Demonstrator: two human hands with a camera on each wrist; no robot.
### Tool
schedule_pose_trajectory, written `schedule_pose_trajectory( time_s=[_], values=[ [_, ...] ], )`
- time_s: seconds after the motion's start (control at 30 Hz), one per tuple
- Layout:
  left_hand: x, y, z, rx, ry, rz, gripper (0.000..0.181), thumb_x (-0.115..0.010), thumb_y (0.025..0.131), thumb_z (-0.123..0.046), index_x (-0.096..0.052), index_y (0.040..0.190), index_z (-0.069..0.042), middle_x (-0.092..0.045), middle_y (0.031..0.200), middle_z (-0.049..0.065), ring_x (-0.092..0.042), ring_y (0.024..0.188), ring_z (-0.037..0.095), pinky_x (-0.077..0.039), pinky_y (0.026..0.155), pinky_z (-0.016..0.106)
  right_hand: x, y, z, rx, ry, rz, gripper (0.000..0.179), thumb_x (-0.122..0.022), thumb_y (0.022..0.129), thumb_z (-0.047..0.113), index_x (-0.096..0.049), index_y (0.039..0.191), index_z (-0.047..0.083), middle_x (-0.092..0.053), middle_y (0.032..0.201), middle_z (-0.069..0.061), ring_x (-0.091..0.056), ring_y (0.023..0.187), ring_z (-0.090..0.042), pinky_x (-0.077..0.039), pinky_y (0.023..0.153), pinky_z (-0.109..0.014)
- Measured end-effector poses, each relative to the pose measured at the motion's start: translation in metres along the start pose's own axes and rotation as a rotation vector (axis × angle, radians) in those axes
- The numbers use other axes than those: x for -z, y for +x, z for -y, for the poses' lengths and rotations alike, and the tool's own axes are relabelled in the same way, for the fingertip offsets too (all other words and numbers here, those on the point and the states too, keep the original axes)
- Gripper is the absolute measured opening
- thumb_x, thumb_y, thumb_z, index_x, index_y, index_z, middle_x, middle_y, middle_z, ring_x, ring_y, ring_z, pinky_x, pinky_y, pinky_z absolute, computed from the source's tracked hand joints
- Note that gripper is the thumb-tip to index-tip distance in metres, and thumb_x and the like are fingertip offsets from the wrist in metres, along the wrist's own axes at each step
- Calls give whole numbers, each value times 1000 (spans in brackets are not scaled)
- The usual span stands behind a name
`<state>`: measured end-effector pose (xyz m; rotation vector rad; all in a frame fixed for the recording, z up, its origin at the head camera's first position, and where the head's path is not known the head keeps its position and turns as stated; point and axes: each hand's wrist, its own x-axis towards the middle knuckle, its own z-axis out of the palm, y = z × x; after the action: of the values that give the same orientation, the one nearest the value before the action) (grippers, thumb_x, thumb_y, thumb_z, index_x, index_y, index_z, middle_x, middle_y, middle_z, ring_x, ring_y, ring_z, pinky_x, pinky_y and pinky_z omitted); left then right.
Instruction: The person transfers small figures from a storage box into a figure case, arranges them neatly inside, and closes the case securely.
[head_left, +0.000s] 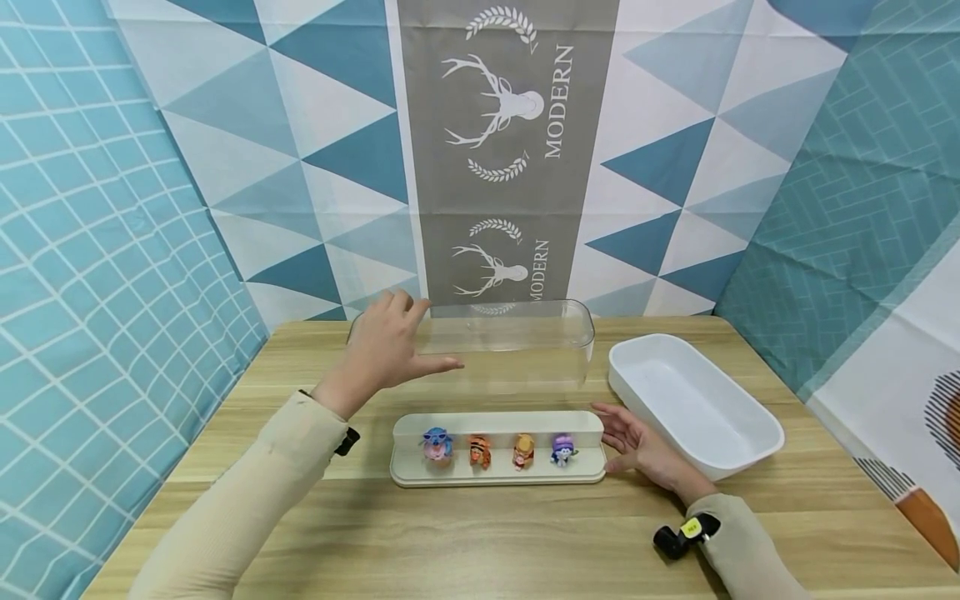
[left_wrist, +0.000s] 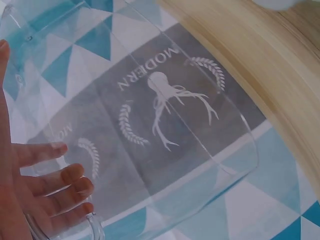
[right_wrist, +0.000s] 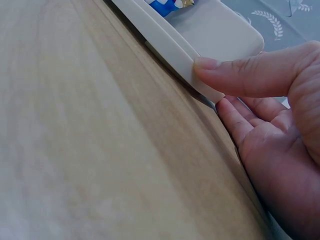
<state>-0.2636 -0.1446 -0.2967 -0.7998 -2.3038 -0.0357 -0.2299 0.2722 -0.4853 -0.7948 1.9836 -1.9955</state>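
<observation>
A cream display stand (head_left: 498, 478) lies on the table with several small cartoon figurines in a row, among them a blue one (head_left: 437, 446), an orange striped one (head_left: 479, 451) and a purple one (head_left: 562, 448). My right hand (head_left: 641, 446) pinches the stand's right end; in the right wrist view its thumb (right_wrist: 235, 75) presses the rim and the fingers lie against the edge below. Farther back is a clear plastic cover (head_left: 517, 333). In front of its left part, my left hand (head_left: 386, 346) has thumb and fingers spread wide; whether it touches the cover I cannot tell.
A white, rounded rectangular tray (head_left: 697, 408) lies beyond my right hand, beside the stand's right end. The wooden table (head_left: 480, 542) ends at a patterned cloth backdrop (head_left: 510, 200), with a blue tiled cloth (head_left: 97, 250) on the left.
</observation>
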Motion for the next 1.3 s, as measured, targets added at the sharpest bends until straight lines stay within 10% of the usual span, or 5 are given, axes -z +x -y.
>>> schedule_pose_trajectory(
  time_s=[0.27,1.3],
  values=[
    [7,-3,-14,33,-29,90,98,-70,68,-77,-64,121,5,-59,97,19,-55,85,35,-52,67,43,0,0,1,15,19,13,96,-70,68,-21,-19,149,-14,-52,134,2,-52,123,-5,-42,104,-21],
    [12,-8,-39,60,-21,247,96,-63,70,-83,-61,121,-1,-56,96,14,-52,84,30,-50,70,40,-1,-2,0,63,44,26,81,-69,68,-22,-28,138,-18,-43,146,15,-49,127,-3,-40,105,-20]
  ],
)
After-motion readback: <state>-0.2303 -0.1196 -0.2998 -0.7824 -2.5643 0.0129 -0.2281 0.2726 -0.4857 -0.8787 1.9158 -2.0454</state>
